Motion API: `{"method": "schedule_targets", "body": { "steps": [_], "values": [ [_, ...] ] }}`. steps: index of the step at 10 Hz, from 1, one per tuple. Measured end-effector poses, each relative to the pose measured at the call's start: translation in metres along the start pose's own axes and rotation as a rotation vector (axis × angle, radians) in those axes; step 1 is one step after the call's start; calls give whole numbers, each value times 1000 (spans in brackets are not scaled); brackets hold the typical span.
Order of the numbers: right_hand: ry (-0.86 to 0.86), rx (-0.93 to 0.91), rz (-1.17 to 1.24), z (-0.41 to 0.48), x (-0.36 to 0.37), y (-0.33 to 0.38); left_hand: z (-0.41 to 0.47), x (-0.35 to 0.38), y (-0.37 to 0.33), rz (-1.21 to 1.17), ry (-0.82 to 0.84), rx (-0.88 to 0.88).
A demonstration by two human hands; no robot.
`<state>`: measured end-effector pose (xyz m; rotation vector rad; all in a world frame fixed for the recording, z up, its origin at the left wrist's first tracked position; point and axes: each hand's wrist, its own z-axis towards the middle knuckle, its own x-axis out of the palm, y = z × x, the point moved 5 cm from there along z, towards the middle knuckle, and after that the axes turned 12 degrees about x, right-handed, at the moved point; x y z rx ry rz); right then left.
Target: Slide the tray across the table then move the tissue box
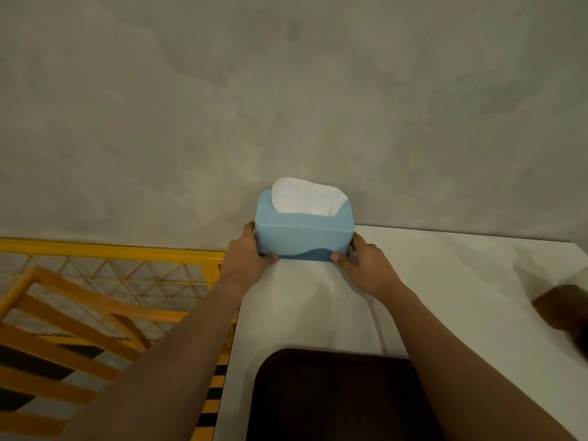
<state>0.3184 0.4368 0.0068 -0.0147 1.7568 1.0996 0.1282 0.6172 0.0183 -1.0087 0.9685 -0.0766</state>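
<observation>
Blue tissue box [304, 232] at far left corner of white table [445, 281], close against grey wall [286, 90]; paler blue upper body, darker blue wavy band along base; white tissue [307, 196] puffed up out of top opening. Cannot tell whether box rests on table or is lifted just clear; base edge level with table's far edge.

Left hand [246, 251] clasped on box's left end, thumb hooked along lower front edge, fingers wrapped round far side out of sight. Right hand [364, 265] clasped on right end, thumb pressed at lower front corner, fingers behind box. Both grips narrow, closed firmly on box; both forearms bare, stretched forward from bottom of view, converging on box.

Dark brown tray [334, 396] near edge of table, directly below and between forearms, rounded far corners showing, near part cut off by bottom of view; well apart from tissue box, bare white tabletop between them. Tray surface bare as far as visible.

Blurred dark brown object [563, 310] at right edge of table; too smeared to identify.

Left of table: yellow mesh barrier [111, 268] with triangular lattice; orange-yellow slatted wooden chair [63, 329] in front of it, tilted in view; black-and-yellow striped tape [211, 399] on floor along table's left side.
</observation>
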Motion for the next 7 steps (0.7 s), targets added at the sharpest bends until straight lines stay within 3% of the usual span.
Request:
{"method": "schedule_targets", "body": {
  "steps": [7],
  "values": [
    [2, 25, -11, -2, -1, 5, 0, 2, 0, -10, 28, -6]
  ]
}}
